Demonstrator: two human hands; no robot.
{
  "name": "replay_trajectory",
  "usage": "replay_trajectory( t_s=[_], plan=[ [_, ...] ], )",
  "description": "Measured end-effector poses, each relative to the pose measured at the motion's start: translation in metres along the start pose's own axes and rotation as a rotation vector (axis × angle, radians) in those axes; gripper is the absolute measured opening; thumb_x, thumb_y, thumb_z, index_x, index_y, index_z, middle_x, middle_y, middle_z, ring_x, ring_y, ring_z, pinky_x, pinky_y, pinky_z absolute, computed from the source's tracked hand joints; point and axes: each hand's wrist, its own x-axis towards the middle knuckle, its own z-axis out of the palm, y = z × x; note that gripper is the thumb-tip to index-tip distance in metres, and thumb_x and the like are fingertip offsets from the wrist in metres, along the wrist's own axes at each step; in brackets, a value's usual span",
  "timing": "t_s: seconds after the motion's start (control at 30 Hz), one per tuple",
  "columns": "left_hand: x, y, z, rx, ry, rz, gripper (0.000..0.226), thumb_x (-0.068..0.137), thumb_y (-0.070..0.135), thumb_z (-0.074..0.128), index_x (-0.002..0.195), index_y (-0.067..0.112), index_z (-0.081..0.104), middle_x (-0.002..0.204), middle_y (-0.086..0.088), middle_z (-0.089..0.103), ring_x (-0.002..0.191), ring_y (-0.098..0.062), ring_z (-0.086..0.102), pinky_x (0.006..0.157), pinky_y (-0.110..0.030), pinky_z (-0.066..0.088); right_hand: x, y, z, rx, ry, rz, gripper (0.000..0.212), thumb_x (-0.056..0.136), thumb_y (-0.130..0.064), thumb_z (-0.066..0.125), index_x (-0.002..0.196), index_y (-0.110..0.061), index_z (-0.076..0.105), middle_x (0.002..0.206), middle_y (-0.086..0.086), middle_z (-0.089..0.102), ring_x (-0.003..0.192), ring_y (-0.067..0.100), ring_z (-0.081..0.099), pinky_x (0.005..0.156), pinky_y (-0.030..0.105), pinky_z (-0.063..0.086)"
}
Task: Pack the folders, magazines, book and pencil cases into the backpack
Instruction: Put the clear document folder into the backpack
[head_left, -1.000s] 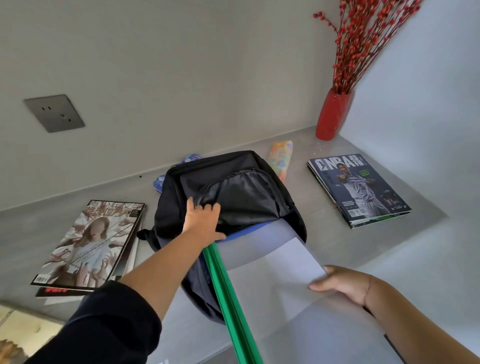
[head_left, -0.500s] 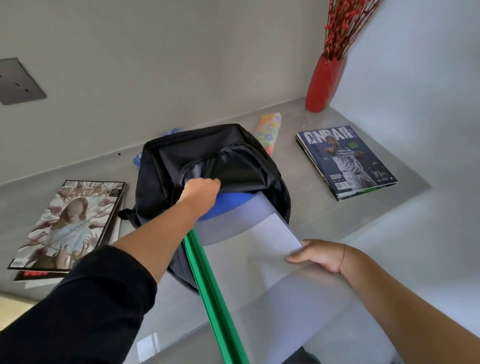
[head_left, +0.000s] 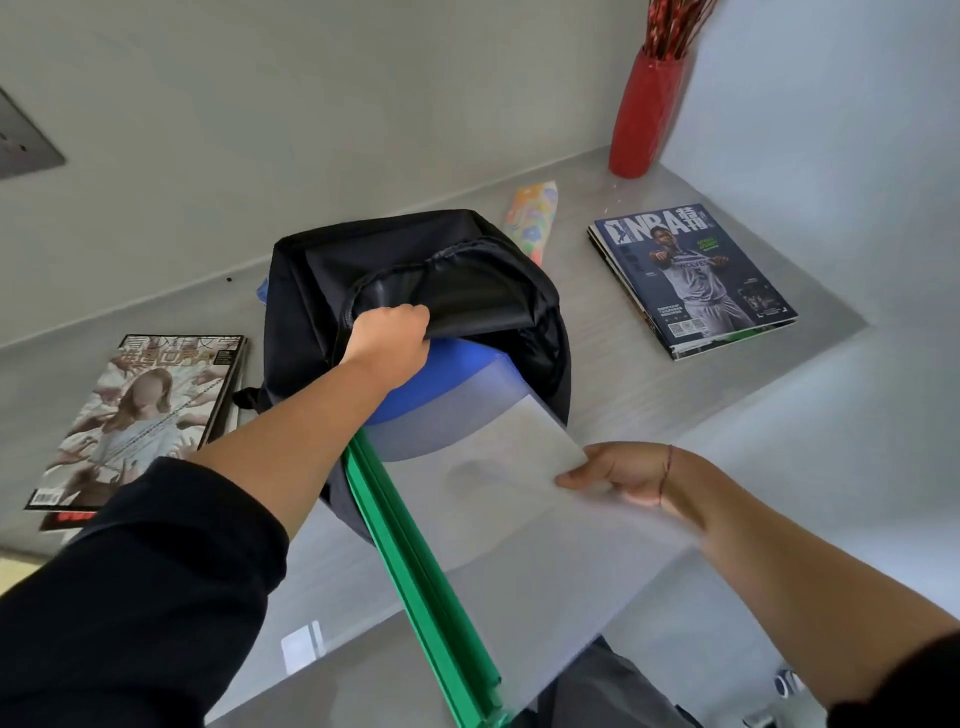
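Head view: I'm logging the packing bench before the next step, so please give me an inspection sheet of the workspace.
Surface: grey counter, in a wall corner.
Job's things: black backpack open; green-spined folders part way into its mouth, over a blue folder; NBA magazines stacked to the right; magazines to the left; colourful pencil case behind the bag.
Clutter: red vase with red sprigs.
Grippers: left hand grips the bag's opening; right hand holds the folders' edge.
Cables: nothing seen.
Surroundings: wall socket at left.
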Motion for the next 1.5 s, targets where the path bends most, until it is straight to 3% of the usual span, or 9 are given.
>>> replay_trajectory(
  t_s=[0.1, 0.23, 0.47, 0.63, 0.83, 1.0, 1.17, 1.27, 1.5],
  plan=[
    [-0.002, 0.002, 0.001, 0.042, 0.001, 0.032, 0.008, 0.091, 0.014, 0.047, 0.091, 0.006, 0.051, 0.088, -0.014, 0.063, 0.065, -0.03, 0.049, 0.057, -0.033, 0.034, 0.004, -0.006, -0.004, 0.047, 0.025, 0.038, 0.024, 0.079, -0.016, 0.069, 0.101, -0.008, 0.074, 0.098, 0.011, 0.075, 0.085, 0.023, 0.072, 0.079, 0.031, 0.057],
    [-0.006, -0.001, 0.005, 0.212, -0.067, 0.134, 0.008, 0.091, 0.013, 0.049, 0.098, 0.009, 0.049, 0.098, -0.008, 0.06, 0.084, -0.028, 0.061, 0.056, -0.032, 0.032, 0.007, -0.021, -0.01, 0.093, 0.081, 0.001, 0.036, 0.071, -0.023, 0.072, 0.103, -0.006, 0.073, 0.1, 0.012, 0.073, 0.085, 0.023, 0.071, 0.091, 0.035, 0.051],
    [-0.022, -0.007, 0.017, 0.304, -0.092, 0.079, 0.037, 0.077, 0.007, 0.065, 0.106, 0.012, 0.044, 0.104, -0.005, 0.057, 0.096, -0.024, 0.059, 0.067, -0.033, 0.041, -0.003, -0.014, -0.019, 0.152, 0.217, -0.02, 0.027, 0.085, -0.025, 0.066, 0.104, -0.007, 0.072, 0.087, 0.013, 0.075, 0.067, 0.024, 0.072, 0.067, 0.031, 0.058],
    [-0.02, -0.016, 0.014, 0.232, -0.052, 0.062, 0.018, 0.085, 0.012, 0.056, 0.101, 0.009, 0.046, 0.095, -0.009, 0.061, 0.082, -0.029, 0.062, 0.055, -0.032, 0.037, 0.013, -0.006, 0.015, 0.034, 0.204, 0.002, 0.028, 0.087, -0.019, 0.064, 0.111, -0.005, 0.066, 0.101, 0.015, 0.07, 0.088, 0.03, 0.066, 0.096, 0.042, 0.05],
    [-0.016, -0.013, 0.008, 0.232, -0.023, 0.141, 0.012, 0.091, 0.016, 0.049, 0.1, 0.009, 0.046, 0.089, -0.01, 0.063, 0.075, -0.03, 0.063, 0.054, -0.031, 0.036, 0.016, -0.004, 0.018, 0.129, 0.158, -0.008, 0.013, 0.084, -0.019, 0.068, 0.089, -0.01, 0.075, 0.087, 0.009, 0.076, 0.075, 0.022, 0.073, 0.07, 0.03, 0.058],
    [-0.019, -0.007, 0.01, 0.292, -0.079, 0.216, 0.013, 0.09, 0.013, 0.052, 0.101, 0.011, 0.046, 0.09, -0.008, 0.062, 0.078, -0.029, 0.063, 0.054, -0.032, 0.035, 0.03, -0.056, 0.025, 0.013, 0.326, -0.128, 0.022, 0.088, -0.021, 0.064, 0.104, -0.006, 0.065, 0.085, 0.011, 0.067, 0.071, 0.023, 0.064, 0.071, 0.03, 0.053],
    [-0.023, -0.007, 0.011, 0.273, -0.096, 0.184, 0.015, 0.088, 0.01, 0.054, 0.099, 0.012, 0.044, 0.09, -0.007, 0.061, 0.078, -0.026, 0.062, 0.053, -0.031, 0.036, 0.053, -0.088, 0.038, -0.297, 0.52, -0.172, 0.056, 0.087, -0.029, 0.064, 0.132, 0.0, 0.046, 0.126, 0.017, 0.055, 0.115, 0.032, 0.054, 0.097, 0.038, 0.043],
    [-0.026, -0.004, 0.016, 0.254, -0.098, 0.091, 0.022, 0.086, 0.013, 0.057, 0.102, 0.012, 0.042, 0.095, -0.006, 0.06, 0.084, -0.025, 0.061, 0.055, -0.032, 0.038, 0.046, -0.077, 0.037, -0.255, 0.486, -0.176, 0.07, 0.084, -0.041, 0.066, 0.137, -0.003, 0.043, 0.135, 0.012, 0.05, 0.125, 0.03, 0.047, 0.1, 0.036, 0.038],
    [-0.017, 0.012, 0.019, 0.176, -0.109, 0.121, 0.03, 0.08, -0.005, 0.053, 0.106, 0.01, 0.049, 0.105, -0.007, 0.056, 0.094, -0.025, 0.058, 0.064, -0.032, 0.043, 0.043, -0.054, 0.036, -0.223, 0.589, -0.148, 0.028, 0.087, -0.014, 0.065, 0.109, 0.002, 0.061, 0.101, 0.017, 0.064, 0.092, 0.025, 0.056, 0.083, 0.033, 0.044]
  ],
)
